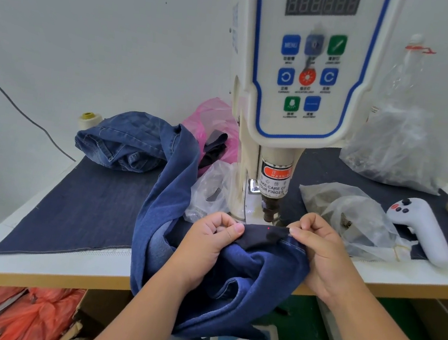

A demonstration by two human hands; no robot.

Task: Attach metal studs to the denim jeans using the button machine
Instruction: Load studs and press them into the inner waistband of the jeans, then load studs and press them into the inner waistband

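The white button machine (297, 94) stands at the middle of the table, its metal punch head (270, 210) just above the fabric. Blue denim jeans (246, 280) drape from the table's front edge over my lap. My left hand (210, 237) pinches the dark edge of the jeans on the left of the punch. My right hand (320, 249) pinches the same edge on the right. Between them the stretched fabric carries a red laser dot (268, 228). No stud is visible on the fabric.
A dark denim mat (85, 209) covers the table's left. Another pair of jeans (124, 143) is piled at the back left, beside a pink bag (214, 123). Clear plastic bags (363, 221) of small parts and a white handheld controller (424, 231) lie at right. Orange bags (30, 312) sit under the table.
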